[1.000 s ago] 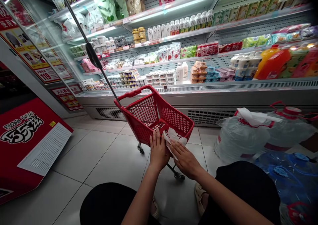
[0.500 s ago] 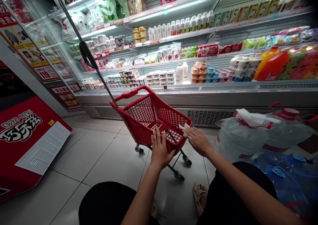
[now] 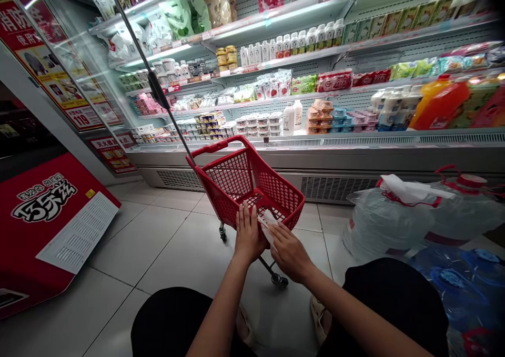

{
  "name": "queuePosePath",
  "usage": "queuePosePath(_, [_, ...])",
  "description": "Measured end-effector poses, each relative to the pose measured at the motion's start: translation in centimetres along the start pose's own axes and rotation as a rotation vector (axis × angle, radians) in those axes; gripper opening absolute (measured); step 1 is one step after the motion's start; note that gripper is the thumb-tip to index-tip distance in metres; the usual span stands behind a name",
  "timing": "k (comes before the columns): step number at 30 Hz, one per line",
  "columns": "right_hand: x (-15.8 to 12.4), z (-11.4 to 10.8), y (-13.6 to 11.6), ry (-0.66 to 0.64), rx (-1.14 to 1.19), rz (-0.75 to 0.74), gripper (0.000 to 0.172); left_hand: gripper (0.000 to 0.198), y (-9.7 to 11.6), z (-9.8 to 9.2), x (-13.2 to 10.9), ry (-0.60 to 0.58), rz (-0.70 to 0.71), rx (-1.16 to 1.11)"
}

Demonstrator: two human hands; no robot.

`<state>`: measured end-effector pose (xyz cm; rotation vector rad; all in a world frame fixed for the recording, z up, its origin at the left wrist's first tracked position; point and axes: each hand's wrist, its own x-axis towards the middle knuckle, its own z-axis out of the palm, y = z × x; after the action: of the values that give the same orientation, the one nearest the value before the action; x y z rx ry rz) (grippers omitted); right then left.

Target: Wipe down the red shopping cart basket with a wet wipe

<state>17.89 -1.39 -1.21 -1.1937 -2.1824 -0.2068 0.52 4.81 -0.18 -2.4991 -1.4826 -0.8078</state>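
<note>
A small red wheeled shopping basket [image 3: 236, 175] with a long grey pull handle stands on the tiled floor in front of me. My left hand [image 3: 247, 234] lies flat against its near wall, fingers stretched upward and together. My right hand [image 3: 289, 250] presses a white tissue [image 3: 267, 222] against the same near wall, just right of the left hand. My knees in black fabric show at the bottom.
An open chilled display [image 3: 315, 141] with shelves of yogurt, milk and juice runs behind the basket. Large water jugs [image 3: 394, 215] wrapped in plastic stand on the floor to my right. A red cabinet [image 3: 47, 225] sits at the left.
My right hand with the tissue moved from the basket's right corner back down to the near wall beside the left hand. The basket shifted slightly to the right.
</note>
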Motion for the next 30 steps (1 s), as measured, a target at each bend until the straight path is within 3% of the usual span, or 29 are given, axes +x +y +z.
queuePosePath(2, [0.4, 0.6, -1.1, 0.011, -0.012, -0.008, 0.061, 0.097, -0.6, -0.2, 0.1, 0.018, 0.000, 0.020])
queuePosePath(4, [0.7, 0.9, -0.4, -0.005, -0.024, -0.036, 0.064, 0.096, -1.1, -0.5, 0.1, 0.015, 0.008, 0.035])
queuePosePath(10, [0.3, 0.2, 7.3, -0.015, -0.149, -0.020, 0.047, 0.106, -1.6, -0.9, 0.4, -0.032, 0.038, 0.047])
queuePosePath(14, [-0.3, 0.4, 9.1, 0.005, -0.199, 0.051, 0.048, 0.112, -1.2, -0.3, 0.7, -0.042, 0.049, 0.011])
queuePosePath(19, [-1.0, 1.3, 6.8, 0.046, -0.161, 0.085, 0.054, 0.121, -1.3, -0.2, 0.7, -0.064, 0.037, -0.022])
queuePosePath(25, [-1.1, 1.7, 3.3, 0.046, -0.143, 0.063, 0.060, 0.120, -3.4, -1.2, 0.5, -0.072, -0.004, -0.021])
queuePosePath(30, [0.4, 3.1, -1.1, 0.048, -0.141, 0.015, 0.066, 0.106, -4.4, -1.8, -0.4, -0.074, 0.045, 0.014])
